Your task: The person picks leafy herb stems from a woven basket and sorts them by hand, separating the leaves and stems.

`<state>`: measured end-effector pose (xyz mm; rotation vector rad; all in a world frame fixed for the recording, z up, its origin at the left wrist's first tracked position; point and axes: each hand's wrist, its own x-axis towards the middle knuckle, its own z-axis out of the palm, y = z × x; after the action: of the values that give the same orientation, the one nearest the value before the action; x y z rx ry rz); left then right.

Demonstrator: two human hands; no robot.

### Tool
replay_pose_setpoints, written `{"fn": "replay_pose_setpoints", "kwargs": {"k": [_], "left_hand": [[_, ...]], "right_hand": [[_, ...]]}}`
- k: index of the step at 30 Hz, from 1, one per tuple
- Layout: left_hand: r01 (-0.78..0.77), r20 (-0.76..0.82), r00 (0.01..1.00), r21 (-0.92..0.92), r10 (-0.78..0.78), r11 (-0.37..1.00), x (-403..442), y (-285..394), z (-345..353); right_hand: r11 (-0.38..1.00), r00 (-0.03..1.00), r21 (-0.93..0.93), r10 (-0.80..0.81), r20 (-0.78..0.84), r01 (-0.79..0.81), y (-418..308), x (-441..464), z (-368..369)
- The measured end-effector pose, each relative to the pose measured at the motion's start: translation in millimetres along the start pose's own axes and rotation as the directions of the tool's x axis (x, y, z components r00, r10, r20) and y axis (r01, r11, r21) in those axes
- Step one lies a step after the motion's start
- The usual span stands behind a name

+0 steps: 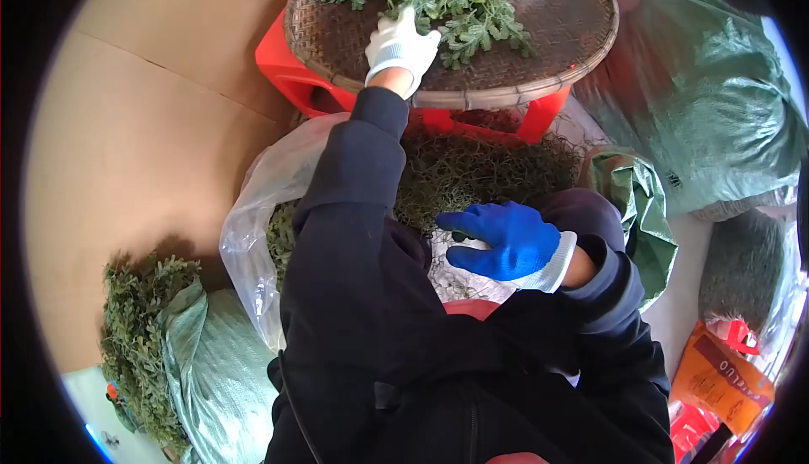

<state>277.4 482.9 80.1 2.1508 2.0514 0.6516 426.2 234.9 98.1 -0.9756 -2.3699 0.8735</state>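
Observation:
My left hand (pixel 403 47), in a white glove, reaches over the near left edge of a round woven tray (pixel 569 13). Its fingertips touch leafy green sprigs (pixel 480 21) heaped at the back of the tray, with thumb and index finger apart. Nearer to me, my right hand (pixel 506 241) wears a blue glove with a white cuff. Its thumb and index finger are spread, pointing left, above a white patch with plant scraps. Between my knees and the tray lies a pile of thin, tangled stems (pixel 480 173).
A red stool (pixel 282 55) supports the tray. Left are a clear plastic bag (pixel 253 236) and a sack (pixel 223 371) beside bushy plants (pixel 139 329). An open green sack (pixel 645 219), a large stuffed sack (pixel 716 101) and an orange package (pixel 716 380) stand right.

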Motion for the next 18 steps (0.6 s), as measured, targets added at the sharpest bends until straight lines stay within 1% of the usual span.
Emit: {"fn": "replay_pose_setpoints", "kwargs": {"k": [1, 2, 4, 5, 6, 7, 8, 9, 10, 11, 12, 14, 15, 16, 18], "left_hand": [[0.040, 0.173, 0.985, -0.084, -0.025, 0.996, 6, -5, 1], [-0.009, 0.108, 0.994, -0.057, 0.016, 0.998, 3, -8, 8], [-0.064, 0.006, 0.998, -0.208, 0.067, 0.976, -1, -5, -9], [-0.145, -0.136, 0.984, -0.234, 0.115, 0.961, -3, -2, -18], [-0.193, -0.192, 0.972, -0.302, 0.138, 0.934, -8, 0, -33], [-0.278, -0.272, 0.947, -0.420, 0.173, 0.864, -16, 4, -52], [-0.256, -0.263, 0.959, -0.653, 0.104, 0.713, -34, 21, -81], [-0.387, -0.399, 0.908, -0.673, 0.130, 0.631, -39, 19, -92], [-0.361, -0.381, 0.921, -0.755, 0.083, 0.547, -57, 33, -118], [-0.365, -0.398, 0.917, -0.810, 0.028, 0.460, -68, 39, -129], [-0.385, -0.397, 0.917, -0.841, 0.049, 0.380, -80, 38, -137], [-0.351, -0.333, 0.936, -0.910, 0.113, 0.220, -99, 36, -143], [-0.283, -0.263, 0.946, -0.955, 0.188, 0.090, -104, 33, -140], [-0.226, -0.218, 0.942, -0.974, 0.255, -0.001, -106, 30, -134], [-0.069, -0.125, 0.915, -0.986, 0.385, -0.155, -112, 25, -122]], "right_hand": [[0.998, 0.998, 0.015, 0.056, -0.012, -0.056, -2, 3, 0], [0.993, 0.993, 0.035, 0.116, -0.025, -0.115, -2, 4, -2], [0.999, 0.999, 0.010, 0.045, -0.030, -0.045, 3, -1, -3], [1.000, 1.000, -0.017, 0.010, -0.029, -0.011, 4, 0, -8], [0.998, 0.999, -0.051, -0.031, -0.032, 0.029, 5, 2, -13], [0.999, 0.993, -0.047, -0.008, -0.116, 0.002, 4, 3, -13], [0.995, 0.982, 0.089, 0.058, -0.182, -0.042, 1, 5, -16], [0.972, 0.962, 0.223, 0.131, -0.239, -0.076, -3, 8, -19], [0.930, 0.934, 0.353, 0.211, -0.289, -0.101, -2, 9, -22], [0.886, 0.920, 0.450, 0.265, -0.288, -0.114, 1, 7, -22], [0.849, 0.887, 0.522, 0.298, -0.352, -0.078, 1, 7, -21], [0.764, 0.810, 0.646, 0.373, -0.452, 0.009, -2, 7, -23], [0.686, 0.772, 0.723, 0.503, -0.390, -0.082, -8, 6, -33], [0.458, 0.764, 0.887, 0.554, -0.331, 0.053, -5, 5, -36], [0.265, 0.724, 0.954, 0.629, -0.283, 0.143, -5, 3, -45]]}}
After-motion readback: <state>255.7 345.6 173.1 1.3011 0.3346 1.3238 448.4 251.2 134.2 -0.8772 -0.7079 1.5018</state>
